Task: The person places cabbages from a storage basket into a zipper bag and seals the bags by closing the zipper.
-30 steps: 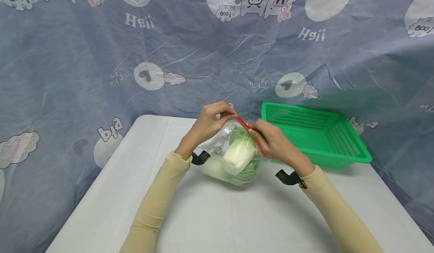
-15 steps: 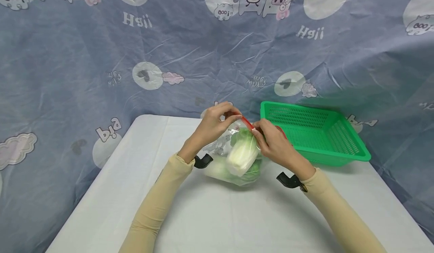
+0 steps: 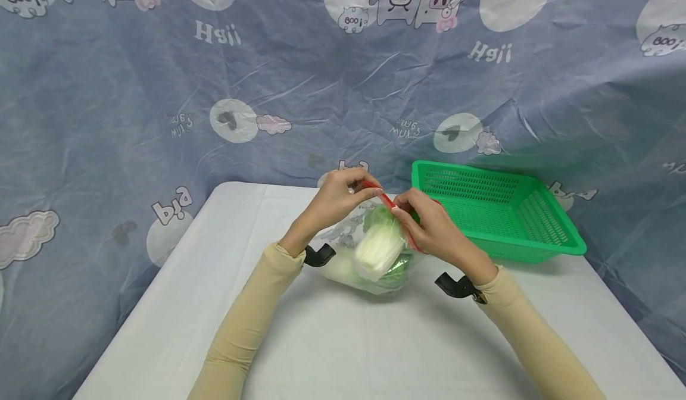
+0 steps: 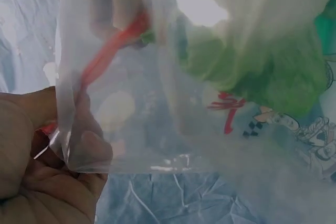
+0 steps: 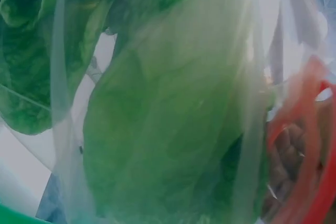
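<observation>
A clear plastic bag [image 3: 343,233] with a red strip [image 3: 387,200] along its mouth sits mid-table. Inside lies a pale napa cabbage [image 3: 379,250], with darker leafy greens [image 3: 398,272] below it and a pale, blurred shape to its left. My left hand [image 3: 339,197] pinches the strip's far end between thumb and fingers. Lower on the strip, my right hand [image 3: 431,227] pinches it too, and a thin red loop hangs beneath. In the left wrist view, the left fingers [image 4: 79,182] grip the bag's corner. Cabbage leaves [image 5: 163,129] fill most of the right wrist view.
A green plastic basket [image 3: 536,248] with slotted sides stands at the back right, close to my right hand. The white tabletop [image 3: 364,352] extends toward me. Behind it hangs a blue-grey printed cloth [image 3: 321,72].
Both hands and the bag's mouth shift slightly right, then my right hand comes back left. My left fingertips are a little lower now, and more red strip shows above them.
</observation>
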### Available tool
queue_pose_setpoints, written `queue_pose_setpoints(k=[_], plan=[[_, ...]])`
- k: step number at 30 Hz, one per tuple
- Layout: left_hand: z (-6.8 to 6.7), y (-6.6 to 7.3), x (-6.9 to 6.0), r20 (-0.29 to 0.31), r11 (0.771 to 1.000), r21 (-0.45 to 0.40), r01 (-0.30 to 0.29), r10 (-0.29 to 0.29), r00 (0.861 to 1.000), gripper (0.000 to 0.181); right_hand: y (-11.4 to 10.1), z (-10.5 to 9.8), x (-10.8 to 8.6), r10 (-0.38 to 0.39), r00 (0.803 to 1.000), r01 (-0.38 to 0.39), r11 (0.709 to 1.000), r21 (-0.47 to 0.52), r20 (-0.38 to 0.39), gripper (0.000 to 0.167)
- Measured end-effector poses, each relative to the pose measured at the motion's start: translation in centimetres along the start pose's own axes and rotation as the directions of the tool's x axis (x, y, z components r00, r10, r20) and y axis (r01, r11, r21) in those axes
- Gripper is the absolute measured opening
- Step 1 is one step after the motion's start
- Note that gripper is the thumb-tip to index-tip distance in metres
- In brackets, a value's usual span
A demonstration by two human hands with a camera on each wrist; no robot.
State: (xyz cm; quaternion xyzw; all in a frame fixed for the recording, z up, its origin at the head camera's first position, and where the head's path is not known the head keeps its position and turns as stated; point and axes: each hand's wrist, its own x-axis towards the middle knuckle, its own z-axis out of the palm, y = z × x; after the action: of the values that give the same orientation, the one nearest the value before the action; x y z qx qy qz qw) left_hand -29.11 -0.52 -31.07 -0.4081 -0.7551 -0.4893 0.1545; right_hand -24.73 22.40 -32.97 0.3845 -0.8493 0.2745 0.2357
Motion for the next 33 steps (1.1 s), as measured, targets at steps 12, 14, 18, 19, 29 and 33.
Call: queue_pose_setpoints(k=[12,14,18,19,29,33], plan=[[-1.4,-0.1,0.1,0.058,0.996,0.042,-0.083,0.08,0.995,0.005,0.6,-0.4,0.0,-0.057,0.997,0.058,0.998,-0.01,0.046,0.008],[-1.7,-0.2,0.0,0.049,0.996,0.029,-0.08,0.079,0.996,0.004,0.6,-0.4,-0.3,-0.05,0.997,0.05,0.999,0.0,0.054,0.008],[-2.3,-0.4,-0.1,0.025,0.996,0.026,-0.084,0.083,0.996,0.004,0.8,-0.5,-0.8,-0.032,0.997,0.031,0.999,0.016,0.067,0.007],[-2.4,-0.4,-0.1,0.016,0.996,0.025,-0.088,0.087,0.996,0.004,0.8,-0.6,-1.0,-0.029,0.997,0.028,0.999,0.018,0.065,0.008],[-4.8,-0.7,-0.4,-0.097,1.0,0.016,-0.011,0.013,0.995,0.004,2.9,-0.5,-4.1,-0.006,1.0,0.008,0.998,-0.067,0.031,0.015],[-5.3,0.2,-0.6,-0.088,1.0,0.003,0.006,-0.006,0.996,0.005,3.3,-0.2,-4.8,0.012,1.0,-0.011,0.999,-0.043,0.015,0.014]])
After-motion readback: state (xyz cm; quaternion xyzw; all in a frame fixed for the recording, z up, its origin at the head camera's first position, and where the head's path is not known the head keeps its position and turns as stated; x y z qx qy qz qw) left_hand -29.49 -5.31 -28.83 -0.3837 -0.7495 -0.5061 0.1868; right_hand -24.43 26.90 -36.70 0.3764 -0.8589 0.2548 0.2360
